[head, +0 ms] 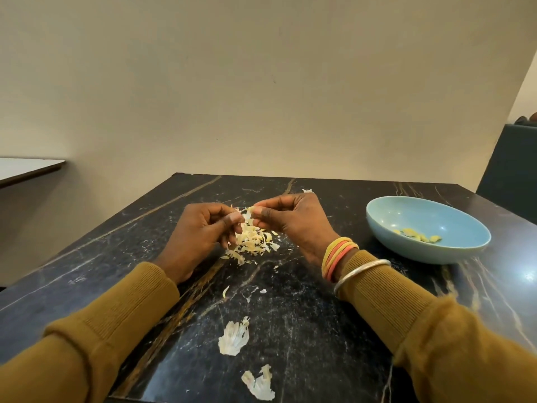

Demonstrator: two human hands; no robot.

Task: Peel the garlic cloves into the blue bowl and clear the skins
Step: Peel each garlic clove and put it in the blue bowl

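A plain cream wall (pixel 261 82) fills the upper half, bare and evenly lit. Below it sits the black marble tabletop (pixel 319 330), streaked with gold and white veins, and a bright glare (pixel 527 274) catches its right side. Far left, a white table (pixel 26 167) edges in. Far right, a dark cabinet (pixel 511 175) stands against a second pale wall (pixel 526 91).

You have one view, from the wide-angle camera on your head. It looks forward and down, near to your left hand (pixel 200 232) and right hand (pixel 295 223) over the black veined marble surface (pixel 305 315), facing the plain beige wall (pixel 261 82).
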